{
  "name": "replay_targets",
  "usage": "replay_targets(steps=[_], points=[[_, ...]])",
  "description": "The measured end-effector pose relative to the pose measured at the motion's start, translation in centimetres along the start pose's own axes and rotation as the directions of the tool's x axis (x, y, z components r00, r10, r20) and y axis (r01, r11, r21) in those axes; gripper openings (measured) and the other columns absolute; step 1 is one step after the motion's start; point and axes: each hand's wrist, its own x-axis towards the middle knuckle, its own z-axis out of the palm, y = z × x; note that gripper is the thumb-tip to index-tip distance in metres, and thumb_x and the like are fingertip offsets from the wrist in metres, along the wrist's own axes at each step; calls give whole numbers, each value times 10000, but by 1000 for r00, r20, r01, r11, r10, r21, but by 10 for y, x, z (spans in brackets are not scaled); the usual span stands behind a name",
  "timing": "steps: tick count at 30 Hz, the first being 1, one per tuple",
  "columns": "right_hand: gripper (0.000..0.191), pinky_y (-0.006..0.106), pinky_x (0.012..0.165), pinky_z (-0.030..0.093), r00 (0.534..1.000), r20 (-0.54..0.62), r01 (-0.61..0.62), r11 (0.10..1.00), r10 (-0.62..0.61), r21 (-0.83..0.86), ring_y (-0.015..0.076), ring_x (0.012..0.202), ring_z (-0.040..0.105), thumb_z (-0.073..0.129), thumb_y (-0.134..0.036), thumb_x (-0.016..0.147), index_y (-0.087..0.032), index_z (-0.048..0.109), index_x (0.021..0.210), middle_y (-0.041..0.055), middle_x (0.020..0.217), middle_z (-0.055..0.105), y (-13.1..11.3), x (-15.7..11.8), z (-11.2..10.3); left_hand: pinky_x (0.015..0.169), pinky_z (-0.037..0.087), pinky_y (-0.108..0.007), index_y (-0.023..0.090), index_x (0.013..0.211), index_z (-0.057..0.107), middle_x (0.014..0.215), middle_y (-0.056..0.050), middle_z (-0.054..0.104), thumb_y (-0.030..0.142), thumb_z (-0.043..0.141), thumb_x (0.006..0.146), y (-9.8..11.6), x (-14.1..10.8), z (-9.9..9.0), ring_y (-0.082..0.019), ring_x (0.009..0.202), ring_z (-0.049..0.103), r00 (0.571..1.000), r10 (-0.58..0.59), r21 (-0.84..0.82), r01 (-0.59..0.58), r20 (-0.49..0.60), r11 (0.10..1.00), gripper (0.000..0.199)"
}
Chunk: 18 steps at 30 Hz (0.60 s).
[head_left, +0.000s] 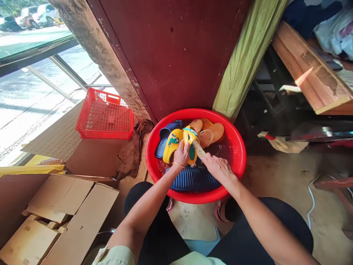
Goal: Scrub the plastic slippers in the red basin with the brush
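My left hand [181, 155] is closed on a yellow sandal [189, 137] with a teal-edged strap, tilted over the red basin [240, 158]. In my right hand [220, 168] is a brush [199, 149] with pale bristles, its end against the sandal. Just left of my left hand lies a yellow slipper [168, 149] with a green cartoon figure. A ridged dark blue slipper [196, 179] rests at the basin's near side, under my hands. Another blue slipper [162, 146] leans at the left wall. Tan sandals [216, 133] lie at the back, in dark water.
A red plastic crate [110, 129] and a brown cloth [129, 158] lie left of the basin. Cardboard boxes [60, 198] fill the lower left. Behind stand a dark red door [176, 59] and a green curtain [248, 55]. A wooden shelf [309, 66] juts in at right.
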Motion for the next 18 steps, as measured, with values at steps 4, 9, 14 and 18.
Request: replay_targets(steps=[4,9,14,18], points=[[373,270,647,407,983,44,170,975,-178,142,229,862,740,280,-457,1069,-248,577,1153,75,956,767,-6,-14,-11,1055,447,-352,206,1240,643,1206,-90,707,427,475,992,-2,8,-19,-247,1160,631,993,36,6,-35,-116,999,372],[372,263,615,352,984,68,146,970,-162,193,212,832,726,327,-472,1054,-254,626,1019,60,909,764,32,-30,-23,953,504,-330,221,1388,543,1204,-84,721,485,444,1000,12,15,-49,-238,1087,680,968,158,187,-122,-196,975,480],[380,269,619,348,997,-67,-31,978,46,207,206,793,709,315,-425,1059,-218,634,1071,81,868,757,85,-8,-23,909,508,-324,172,1412,519,1156,-137,729,526,491,980,32,2,-60,-262,1052,700,910,380,481,-263,-164,836,559],[407,279,618,346,988,-95,-101,974,122,202,226,835,718,341,-479,1053,-192,621,1126,110,915,761,85,5,-14,865,513,-309,178,1438,487,1126,-124,734,524,491,985,35,0,-64,-241,997,711,872,459,559,-300,-167,773,570]])
